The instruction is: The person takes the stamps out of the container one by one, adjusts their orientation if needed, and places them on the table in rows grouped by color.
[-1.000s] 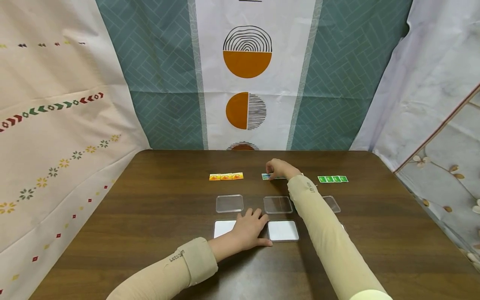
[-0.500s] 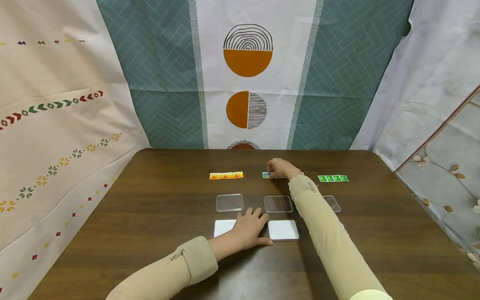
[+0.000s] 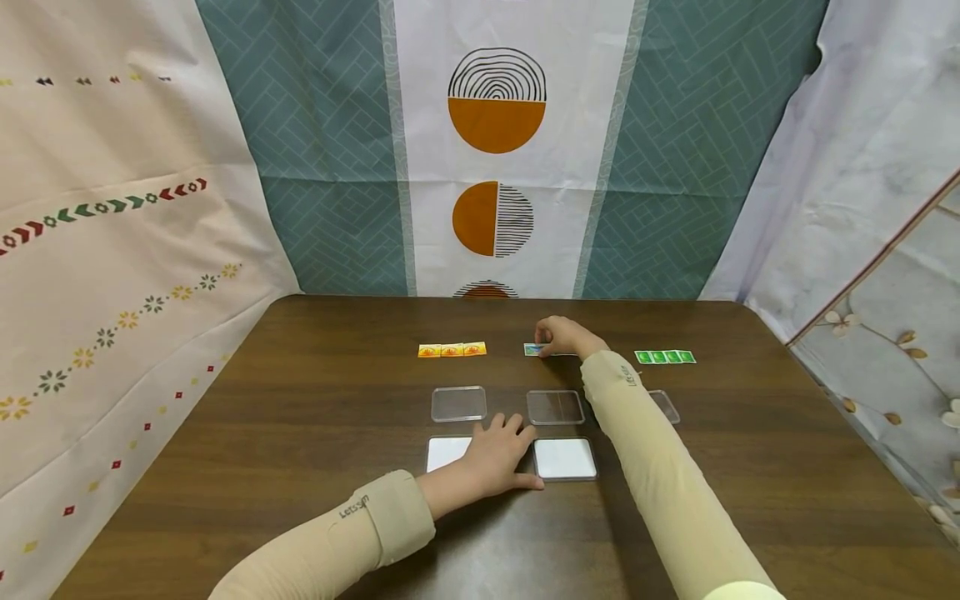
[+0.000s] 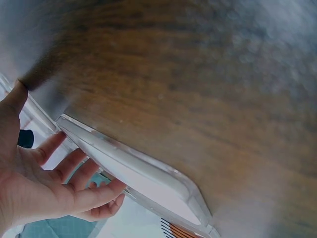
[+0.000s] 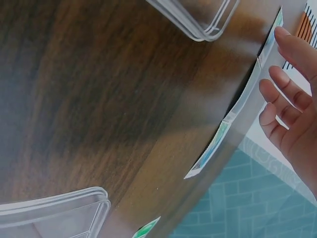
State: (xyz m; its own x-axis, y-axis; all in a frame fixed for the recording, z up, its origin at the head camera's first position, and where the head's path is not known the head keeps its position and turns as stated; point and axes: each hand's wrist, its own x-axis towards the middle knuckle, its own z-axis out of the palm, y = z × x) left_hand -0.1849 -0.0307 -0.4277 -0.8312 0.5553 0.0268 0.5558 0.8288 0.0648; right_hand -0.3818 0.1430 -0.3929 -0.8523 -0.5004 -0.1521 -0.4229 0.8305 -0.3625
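In the head view my left hand (image 3: 495, 461) rests on the table with fingers spread, between two shallow clear cases with white insides. It partly covers the left case (image 3: 447, 453); its thumb and fingertips come near the edge of the middle case (image 3: 565, 459). My right hand (image 3: 566, 337) reaches to the back, fingers bent loosely down over a row of small blue stamps (image 3: 532, 350), hiding most of the row. In the right wrist view one fingertip (image 5: 282, 32) is right at the end stamp (image 5: 270, 42), and the other fingers are loosely curved.
A row of orange stamps (image 3: 452, 350) lies back left, and green stamps (image 3: 665, 357) back right. Clear plastic lids (image 3: 459, 404) lie in a line before them: a middle lid (image 3: 556, 407) and a right lid (image 3: 664, 407) partly behind the right sleeve. Patterned cloths surround the table (image 3: 300, 367).
The right hand shifts very slightly to the right over the blue stamps. My left hand stays in place, and the cases, lids and other stamp rows keep their places.
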